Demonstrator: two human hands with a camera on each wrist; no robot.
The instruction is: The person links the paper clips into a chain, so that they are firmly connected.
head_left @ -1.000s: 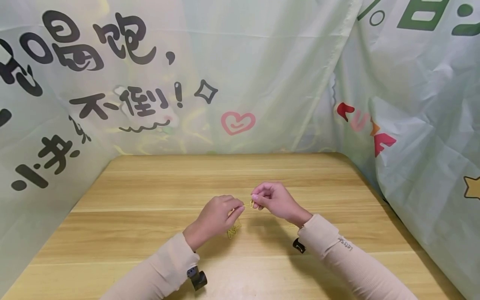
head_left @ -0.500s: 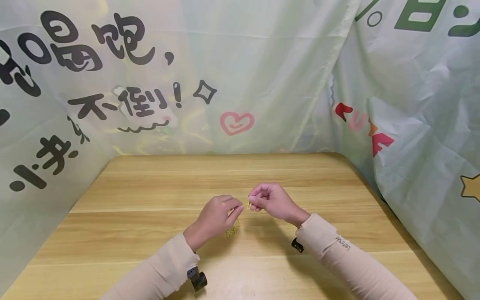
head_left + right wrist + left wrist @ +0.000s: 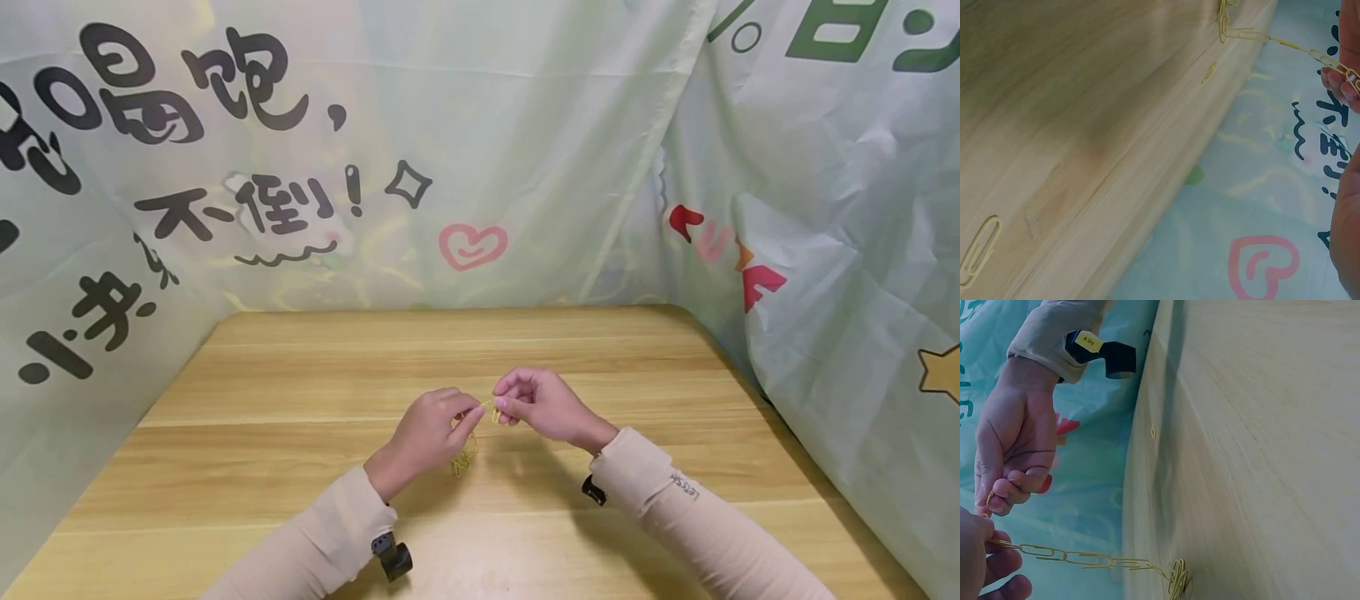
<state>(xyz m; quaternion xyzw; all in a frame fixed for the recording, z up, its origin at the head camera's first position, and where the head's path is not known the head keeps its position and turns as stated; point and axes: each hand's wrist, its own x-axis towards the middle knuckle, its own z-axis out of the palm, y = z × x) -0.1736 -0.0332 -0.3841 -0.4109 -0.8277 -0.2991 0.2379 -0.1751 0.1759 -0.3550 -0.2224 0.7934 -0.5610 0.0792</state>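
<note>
Left hand (image 3: 426, 432): grip pinching the yellow paper-clip chain (image 3: 1088, 557) — it slopes down to a heap (image 3: 1178, 580) on the wooden surface (image 3: 300, 367) | Right hand (image 3: 549, 406): grip pinching a single clip (image 3: 496, 416) just beside — can't make out from here whether they're hooked | Loose paper clip (image 3: 981, 252) lying apart

Reads “喝饱,” and “不倒!” in thick black characters on the pale green fabric curtain (image 3: 555, 150); reads “小快” lower left; begins “Lets”, then blurs, on the beige right sleeve (image 3: 720, 533); blurs on the small yellow rectangular label (image 3: 1090, 341) of the black wrist device (image 3: 1119, 361).
</note>
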